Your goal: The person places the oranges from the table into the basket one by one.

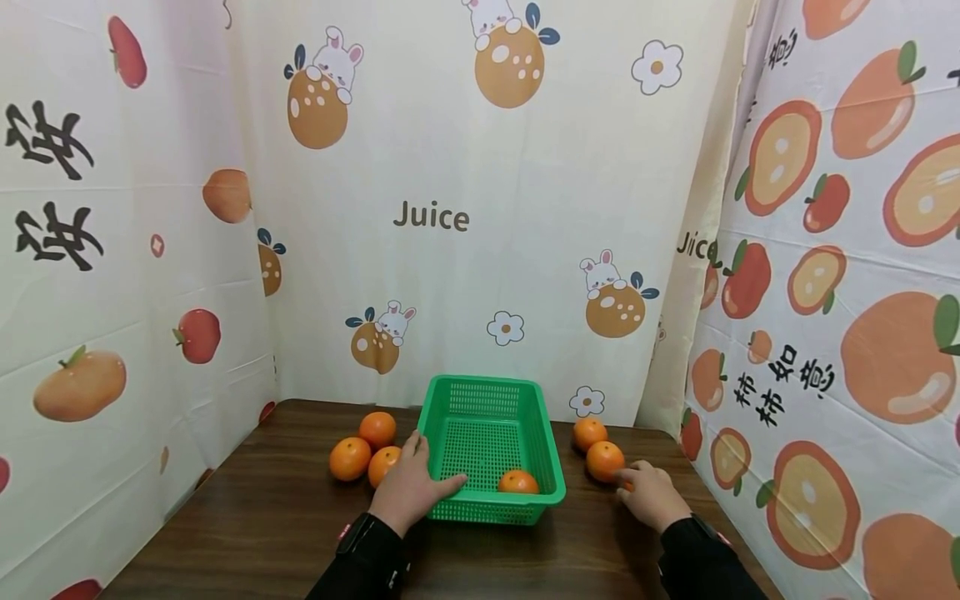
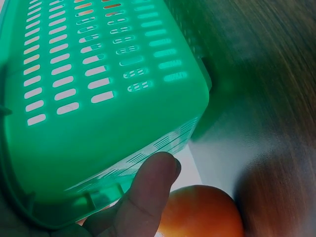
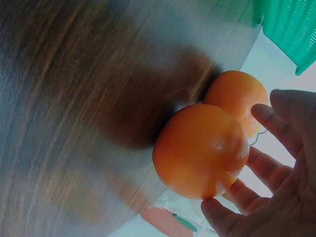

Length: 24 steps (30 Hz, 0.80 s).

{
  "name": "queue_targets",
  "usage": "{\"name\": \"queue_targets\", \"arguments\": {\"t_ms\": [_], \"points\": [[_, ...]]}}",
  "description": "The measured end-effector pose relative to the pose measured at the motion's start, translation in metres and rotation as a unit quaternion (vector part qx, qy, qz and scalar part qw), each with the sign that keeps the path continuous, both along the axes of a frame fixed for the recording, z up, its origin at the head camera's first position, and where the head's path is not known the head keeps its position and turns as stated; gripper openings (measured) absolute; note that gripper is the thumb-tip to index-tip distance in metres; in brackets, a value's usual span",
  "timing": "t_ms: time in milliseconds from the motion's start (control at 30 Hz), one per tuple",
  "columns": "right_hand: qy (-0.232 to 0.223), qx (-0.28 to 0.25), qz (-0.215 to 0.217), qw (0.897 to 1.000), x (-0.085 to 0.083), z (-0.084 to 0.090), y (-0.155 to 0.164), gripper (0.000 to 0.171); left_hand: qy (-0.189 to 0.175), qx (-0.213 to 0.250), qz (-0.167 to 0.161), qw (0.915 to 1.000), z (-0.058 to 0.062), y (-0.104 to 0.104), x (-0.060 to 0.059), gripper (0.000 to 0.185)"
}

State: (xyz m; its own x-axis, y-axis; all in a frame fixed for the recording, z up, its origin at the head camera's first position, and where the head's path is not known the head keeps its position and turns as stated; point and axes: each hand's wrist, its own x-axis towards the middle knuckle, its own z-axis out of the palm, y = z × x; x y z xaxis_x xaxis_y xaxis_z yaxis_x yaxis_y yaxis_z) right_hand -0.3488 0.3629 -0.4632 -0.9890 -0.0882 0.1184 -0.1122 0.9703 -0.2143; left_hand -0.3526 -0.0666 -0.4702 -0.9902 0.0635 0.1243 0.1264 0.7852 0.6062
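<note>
A green plastic basket (image 1: 487, 508) with slotted walls stands mid-table, with one orange (image 1: 518, 482) inside near its front wall. At its near-left corner my left hand (image 1: 411, 487) holds the rim, the thumb reaching over the front edge. The basket's slotted wall (image 2: 113, 123) fills much of the left wrist view. My right hand (image 1: 651, 493) is at the nearer of two oranges on the right, fingers spread and curving along its side. In the right wrist view, fingertips touch this nearer orange (image 3: 200, 150); the farther orange (image 3: 237, 96) sits just behind it.
Left of the basket, three oranges (image 1: 350, 459) sit close together, one partly hidden by my left hand. The dark wooden table (image 1: 247, 517) meets printed cloth hangings (image 1: 517, 250) at the back and on both sides.
</note>
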Motion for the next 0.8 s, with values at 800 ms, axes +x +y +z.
{"name": "queue_targets", "arguments": {"t_ms": [800], "points": [[0.002, -0.002, -0.045, 0.999, 0.0053, 0.0048, -0.0017, 0.034, 0.0, 0.005, 0.0, 1.0, 0.0015, -0.0004, 0.0007, 0.124]]}}
